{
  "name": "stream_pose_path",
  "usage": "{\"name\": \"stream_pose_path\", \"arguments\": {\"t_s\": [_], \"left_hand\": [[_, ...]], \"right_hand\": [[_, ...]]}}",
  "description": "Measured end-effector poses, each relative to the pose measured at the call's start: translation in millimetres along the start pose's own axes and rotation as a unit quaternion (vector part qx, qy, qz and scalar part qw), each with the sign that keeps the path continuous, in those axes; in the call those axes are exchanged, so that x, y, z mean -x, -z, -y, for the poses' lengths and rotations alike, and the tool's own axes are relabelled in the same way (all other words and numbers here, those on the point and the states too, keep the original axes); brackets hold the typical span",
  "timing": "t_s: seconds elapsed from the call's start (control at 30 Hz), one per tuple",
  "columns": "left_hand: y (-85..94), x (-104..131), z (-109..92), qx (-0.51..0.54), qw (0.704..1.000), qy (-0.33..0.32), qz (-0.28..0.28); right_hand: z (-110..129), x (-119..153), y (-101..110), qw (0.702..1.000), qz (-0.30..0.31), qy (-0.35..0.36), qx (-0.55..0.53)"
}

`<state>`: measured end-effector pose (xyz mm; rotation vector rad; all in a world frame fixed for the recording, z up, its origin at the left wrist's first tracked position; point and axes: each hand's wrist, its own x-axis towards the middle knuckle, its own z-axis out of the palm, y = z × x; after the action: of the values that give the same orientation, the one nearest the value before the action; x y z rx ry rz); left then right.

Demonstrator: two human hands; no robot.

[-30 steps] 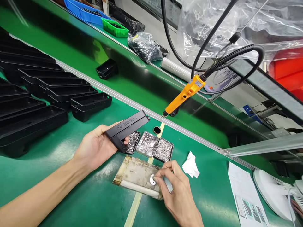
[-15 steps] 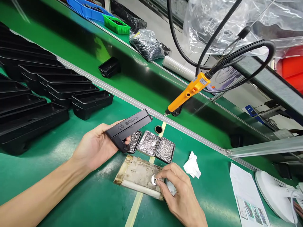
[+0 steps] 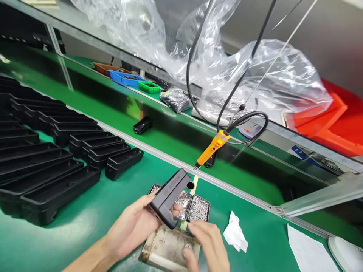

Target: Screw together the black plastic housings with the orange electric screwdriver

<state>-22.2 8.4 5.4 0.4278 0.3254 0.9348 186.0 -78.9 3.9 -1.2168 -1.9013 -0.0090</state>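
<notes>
My left hand (image 3: 136, 223) holds a black plastic housing (image 3: 172, 198) with BOSCH lettering, tilted up above the worktop. Its fingers wrap under the housing. Just to the right, my right hand (image 3: 208, 245) is partly blurred over a worn, taped block (image 3: 167, 245), thumb and fingers apart. A small shiny metal disc (image 3: 187, 246) shows by the thumb tip; whether it touches the thumb cannot be made out. Behind the housing, a tray of small metal parts (image 3: 185, 204) is partly hidden. Beside it stands another tray of small metal pieces (image 3: 199, 209).
An orange electric screwdriver (image 3: 212, 149) hangs from its cable above the trays. Rows of black housings (image 3: 62, 187) fill the left side. A crumpled white tissue (image 3: 236, 232) and a paper sheet (image 3: 307, 249) lie to the right. A metal rail (image 3: 238, 190) crosses behind.
The view has tilted upward, so the bench sits lower. My left hand has brought the housing closer to my right hand. My right hand's pinch on the small disc has opened.
</notes>
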Motion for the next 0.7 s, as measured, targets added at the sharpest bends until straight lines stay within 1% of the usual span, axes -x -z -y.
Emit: {"name": "stream_pose_path", "arguments": {"t_s": [0.07,0.1,0.17,0.23,0.3,0.33,0.37,0.4,0.43,0.5,0.53,0.57,0.6,0.63,0.7], "left_hand": [[-3.1,4.4,10.4,0.013,1.0,0.009,0.024],[-5.3,7.2,15.2,0.015,0.999,0.011,0.034],[-11.3,13.9,22.8,0.002,0.999,0.017,0.051],[-18.8,20.2,26.6,-0.021,0.997,0.032,0.07],[-25.8,23.4,26.7,-0.046,0.992,0.042,0.11],[-28.3,23.2,25.6,-0.06,0.989,0.034,0.129],[-30.0,21.7,23.9,-0.076,0.987,0.013,0.142],[-30.8,19.0,21.8,-0.095,0.984,-0.017,0.147],[-31.0,15.5,19.6,-0.117,0.981,-0.047,0.145],[-30.0,7.4,15.7,-0.176,0.973,-0.083,0.124],[-29.5,3.9,14.5,-0.214,0.967,-0.085,0.108],[-29.2,1.0,13.8,-0.254,0.96,-0.075,0.087],[-29.2,-0.8,13.8,-0.293,0.952,-0.059,0.063],[-29.4,-1.5,14.3,-0.331,0.942,-0.045,0.039],[-29.4,0.1,16.5,-0.414,0.91,-0.03,0.004]], "right_hand": [[13.2,-1.1,-9.7,0.997,-0.034,0.012,0.072],[18.1,-2.4,-13.0,0.995,-0.041,0.01,0.095],[22.4,-5.9,-15.3,0.993,-0.044,-0.003,0.105],[18.0,-8.3,-12.1,0.998,-0.043,-0.013,0.051],[5.9,-7.4,-4.9,0.997,-0.027,-0.031,-0.061],[-2.0,-5.6,-0.3,0.989,-0.01,-0.057,-0.133],[-10.3,-2.9,4.5,0.972,0.011,-0.096,-0.212],[-18.4,0.2,9.2,0.946,0.035,-0.144,-0.29],[-25.6,3.7,13.7,0.911,0.061,-0.192,-0.359],[-35.6,10.6,20.5,0.843,0.105,-0.269,-0.454],[-38.4,14.0,22.6,0.824,0.112,-0.291,-0.473],[-39.9,17.5,23.8,0.819,0.102,-0.303,-0.476],[-40.5,21.2,24.2,0.825,0.081,-0.31,-0.465],[-40.6,25.4,24.2,0.837,0.052,-0.317,-0.443],[-40.3,35.2,24.8,0.87,0.007,-0.33,-0.365]]}}
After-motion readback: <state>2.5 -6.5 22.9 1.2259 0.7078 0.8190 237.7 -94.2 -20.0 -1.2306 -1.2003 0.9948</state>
